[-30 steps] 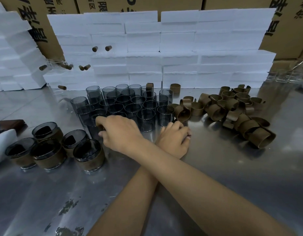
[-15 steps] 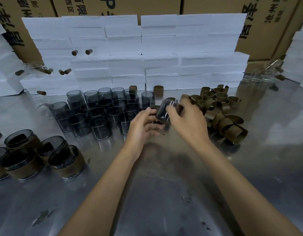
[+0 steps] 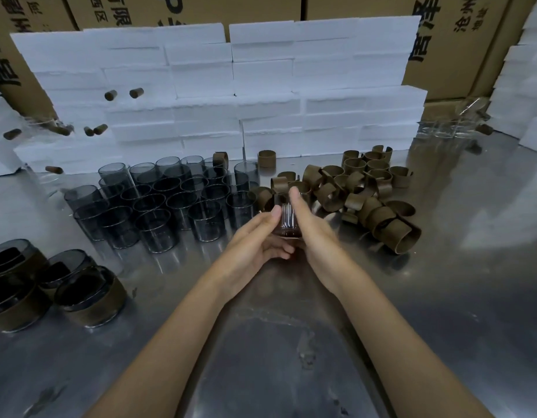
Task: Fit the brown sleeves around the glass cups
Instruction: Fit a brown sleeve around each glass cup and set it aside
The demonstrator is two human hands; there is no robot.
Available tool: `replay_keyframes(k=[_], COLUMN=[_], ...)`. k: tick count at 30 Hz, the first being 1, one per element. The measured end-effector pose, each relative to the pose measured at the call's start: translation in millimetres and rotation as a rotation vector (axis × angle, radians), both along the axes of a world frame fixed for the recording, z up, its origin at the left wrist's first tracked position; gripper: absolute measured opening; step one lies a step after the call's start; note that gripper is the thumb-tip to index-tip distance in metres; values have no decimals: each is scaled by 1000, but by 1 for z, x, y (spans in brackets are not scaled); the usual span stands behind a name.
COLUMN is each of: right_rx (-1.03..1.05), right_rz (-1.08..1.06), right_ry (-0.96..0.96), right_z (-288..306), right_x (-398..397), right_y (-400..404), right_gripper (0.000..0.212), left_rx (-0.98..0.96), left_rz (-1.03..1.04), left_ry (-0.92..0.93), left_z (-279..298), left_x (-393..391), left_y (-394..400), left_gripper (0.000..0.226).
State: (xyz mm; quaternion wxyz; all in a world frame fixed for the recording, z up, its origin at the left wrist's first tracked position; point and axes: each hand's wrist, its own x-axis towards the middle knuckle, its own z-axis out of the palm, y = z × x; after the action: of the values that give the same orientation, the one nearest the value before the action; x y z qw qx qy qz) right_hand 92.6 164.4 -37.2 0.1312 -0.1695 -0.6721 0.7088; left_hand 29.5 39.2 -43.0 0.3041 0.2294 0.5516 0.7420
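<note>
1. Centrally, above the scuffed metal tabletop, both hands hold one small ribbed glass cup between them, with what looks like a brown sleeve around it; blur hides how far the sleeve sits on.
2. The left hand cups the glass from the left and below, thumb against its side and fingers curled underneath.
3. The right hand lies against the cup's right side with its fingers fairly straight and pointing away from the person; whether it grips or only presses, I cannot tell.
4. Just beyond and to the left of the hands stands a close cluster of smoky grey glass cups, upright, with no sleeves.
5. Just beyond and to the right lies a loose heap of brown curled sleeves, some upright, some tipped over.
6. One brown band stands alone near the foam wall, between the cluster and the heap.
7. At the near left edge sit several finished cups wearing brown sleeves, grouped together.
8. Along the back rises a wall of stacked white foam blocks, with small brown cork-like plugs stuck in its left part.
9. Behind the foam stand brown cardboard cartons printed with black characters.
</note>
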Motion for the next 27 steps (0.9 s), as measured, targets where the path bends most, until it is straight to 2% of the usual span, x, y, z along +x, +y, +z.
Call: replay_keyframes(k=[2,6,10,14,18,21,25,27], right_rx=[-49,-50,-106,-26,47,68,53,64], right_rz=[-25,-136,-228,-254,-258,-231,-78,3], right_ry=[7,29,34,46,65,79,15,15], right_z=[-5,-9,-12,-12,-10,-7,-5,-5], right_x=[-8,-16,-15,-12,-8,-4,-3,-3], right_y=[2,1,1,2,-1,-4,-12,-11], right_gripper=[84,60,58,52,47,39,80,67], left_rx=[-5,-72,-38,-18,14,35,20,-10], left_rz=[7,77,211,235,233,225,147,119], left_ry=[-16,50,109,108,23,-5,7,45], left_z=[-1,-4,-8,-10,-8,-6,-6,-7], left_x=[0,1,0,-2,-4,-2,-2,-4], left_y=[1,5,5,4,4,5,2,1], left_gripper=[66,57,50,18,16,30,75,72])
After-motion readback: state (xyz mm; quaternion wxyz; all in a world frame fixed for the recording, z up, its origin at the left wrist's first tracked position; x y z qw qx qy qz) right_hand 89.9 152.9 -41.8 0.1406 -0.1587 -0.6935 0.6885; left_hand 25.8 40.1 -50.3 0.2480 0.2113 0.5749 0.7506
